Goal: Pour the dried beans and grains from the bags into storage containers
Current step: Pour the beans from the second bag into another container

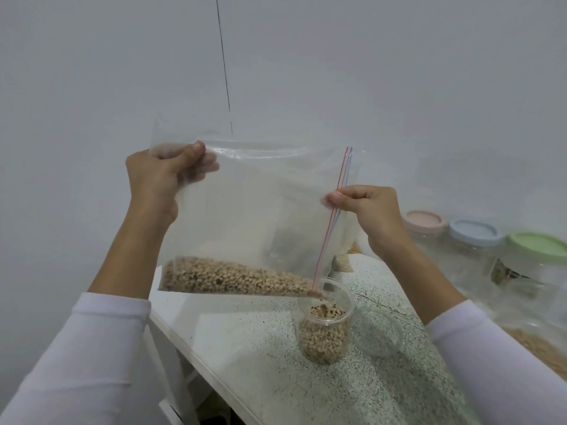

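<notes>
I hold a clear zip bag (260, 210) turned on its side above the counter. My left hand (162, 179) grips its upper left corner. My right hand (365, 207) pinches the red and blue zip strip at the bag's mouth. Tan beans (233, 277) lie along the bag's lower edge and slide toward the lower right corner. That corner rests at the rim of a clear plastic jar (323, 335), which is mostly filled with the same beans and stands on the speckled counter (276, 363).
A clear lid (377, 332) lies flat just right of the jar. At the right stand jars with a pink lid (425, 220), a blue lid (472, 233) and a green lid (540, 245). Another bag of grain (546, 351) lies at the right edge. The counter's edge drops off at the left.
</notes>
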Demonstrator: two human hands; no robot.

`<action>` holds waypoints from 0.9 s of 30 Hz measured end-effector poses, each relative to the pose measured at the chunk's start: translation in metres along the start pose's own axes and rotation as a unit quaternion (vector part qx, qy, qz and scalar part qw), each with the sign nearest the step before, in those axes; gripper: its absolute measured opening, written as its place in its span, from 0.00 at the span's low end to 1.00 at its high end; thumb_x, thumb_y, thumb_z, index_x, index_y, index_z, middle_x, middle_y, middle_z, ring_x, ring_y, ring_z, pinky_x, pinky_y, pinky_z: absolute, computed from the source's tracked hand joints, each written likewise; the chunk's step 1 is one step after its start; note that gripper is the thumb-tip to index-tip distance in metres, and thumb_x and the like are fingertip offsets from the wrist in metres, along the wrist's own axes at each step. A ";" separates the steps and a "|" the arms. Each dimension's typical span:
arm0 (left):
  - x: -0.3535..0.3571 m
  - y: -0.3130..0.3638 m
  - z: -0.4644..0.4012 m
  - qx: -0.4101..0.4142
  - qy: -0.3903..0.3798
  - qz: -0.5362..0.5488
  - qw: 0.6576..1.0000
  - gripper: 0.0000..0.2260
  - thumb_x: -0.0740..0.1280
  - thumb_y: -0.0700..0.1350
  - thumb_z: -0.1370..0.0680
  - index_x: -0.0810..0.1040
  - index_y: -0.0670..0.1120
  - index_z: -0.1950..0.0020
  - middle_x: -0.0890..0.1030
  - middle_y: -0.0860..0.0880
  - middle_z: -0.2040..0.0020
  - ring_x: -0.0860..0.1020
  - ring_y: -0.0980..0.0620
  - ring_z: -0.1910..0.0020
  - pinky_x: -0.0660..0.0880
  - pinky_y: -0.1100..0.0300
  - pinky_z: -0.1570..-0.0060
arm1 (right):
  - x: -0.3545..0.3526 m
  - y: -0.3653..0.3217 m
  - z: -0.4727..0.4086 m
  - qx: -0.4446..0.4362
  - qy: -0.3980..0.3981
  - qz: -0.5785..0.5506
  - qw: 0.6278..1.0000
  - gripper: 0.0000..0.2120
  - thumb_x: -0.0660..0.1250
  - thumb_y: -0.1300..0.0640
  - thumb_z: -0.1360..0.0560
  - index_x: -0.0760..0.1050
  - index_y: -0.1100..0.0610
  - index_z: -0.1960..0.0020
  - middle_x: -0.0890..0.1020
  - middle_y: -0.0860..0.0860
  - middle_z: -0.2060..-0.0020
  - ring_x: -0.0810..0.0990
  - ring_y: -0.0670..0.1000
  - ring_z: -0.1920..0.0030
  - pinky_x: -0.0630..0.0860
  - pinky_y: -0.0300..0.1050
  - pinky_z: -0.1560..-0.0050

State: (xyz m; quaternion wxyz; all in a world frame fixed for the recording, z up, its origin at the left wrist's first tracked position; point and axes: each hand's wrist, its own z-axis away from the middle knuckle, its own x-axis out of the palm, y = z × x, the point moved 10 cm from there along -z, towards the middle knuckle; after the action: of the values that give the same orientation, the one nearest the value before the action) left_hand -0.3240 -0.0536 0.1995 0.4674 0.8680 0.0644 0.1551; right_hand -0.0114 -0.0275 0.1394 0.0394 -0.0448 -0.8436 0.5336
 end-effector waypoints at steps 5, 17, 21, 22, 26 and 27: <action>0.002 0.002 0.001 0.003 -0.003 -0.003 1.000 0.08 0.73 0.41 0.28 0.83 0.45 0.68 0.84 0.50 0.67 0.84 0.50 0.65 0.77 0.63 0.64 | 0.001 0.002 0.001 0.006 0.000 0.005 1.000 0.06 0.72 0.64 0.30 0.82 0.57 0.64 0.84 0.49 0.68 0.83 0.49 0.60 0.74 0.28 0.56; -0.003 0.000 0.003 -0.004 0.002 0.000 1.000 0.04 0.71 0.40 0.26 0.81 0.41 0.61 0.84 0.50 0.68 0.84 0.52 0.67 0.78 0.64 0.64 | 0.003 -0.005 0.001 0.005 0.001 -0.003 1.000 0.04 0.72 0.65 0.30 0.82 0.58 0.63 0.84 0.48 0.69 0.82 0.46 0.62 0.73 0.26 0.60; -0.007 -0.001 0.004 -0.006 0.004 0.001 1.000 0.09 0.72 0.40 0.27 0.83 0.45 0.69 0.84 0.49 0.68 0.84 0.51 0.66 0.79 0.62 0.62 | 0.008 -0.002 0.004 0.011 -0.013 0.004 1.000 0.04 0.72 0.65 0.30 0.82 0.59 0.63 0.84 0.47 0.70 0.82 0.45 0.63 0.72 0.25 0.60; -0.006 0.000 0.003 -0.005 0.001 0.002 1.000 0.09 0.72 0.40 0.27 0.83 0.45 0.69 0.84 0.50 0.67 0.84 0.51 0.66 0.79 0.63 0.62 | 0.007 -0.002 0.003 0.008 -0.007 0.005 1.000 0.05 0.72 0.64 0.30 0.82 0.58 0.63 0.84 0.47 0.69 0.82 0.44 0.63 0.72 0.24 0.61; -0.005 0.003 0.004 -0.002 -0.001 -0.006 1.000 0.09 0.72 0.41 0.28 0.84 0.45 0.69 0.84 0.49 0.67 0.84 0.50 0.65 0.78 0.63 0.63 | 0.008 -0.003 0.002 0.009 -0.013 0.002 1.000 0.05 0.72 0.65 0.30 0.82 0.58 0.63 0.84 0.47 0.70 0.82 0.44 0.64 0.73 0.26 0.59; -0.005 0.003 0.004 0.000 0.001 -0.006 1.000 0.08 0.72 0.40 0.28 0.83 0.44 0.68 0.84 0.49 0.67 0.84 0.50 0.65 0.78 0.63 0.64 | 0.008 -0.003 0.002 0.010 -0.013 -0.001 1.000 0.04 0.72 0.65 0.30 0.82 0.58 0.63 0.84 0.47 0.70 0.82 0.44 0.64 0.73 0.26 0.59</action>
State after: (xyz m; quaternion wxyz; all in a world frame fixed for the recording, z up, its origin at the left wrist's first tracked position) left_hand -0.3271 -0.0603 0.1992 0.4685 0.8672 0.0701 0.1536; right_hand -0.0197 -0.0295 0.1413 0.0295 -0.0368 -0.8389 0.5422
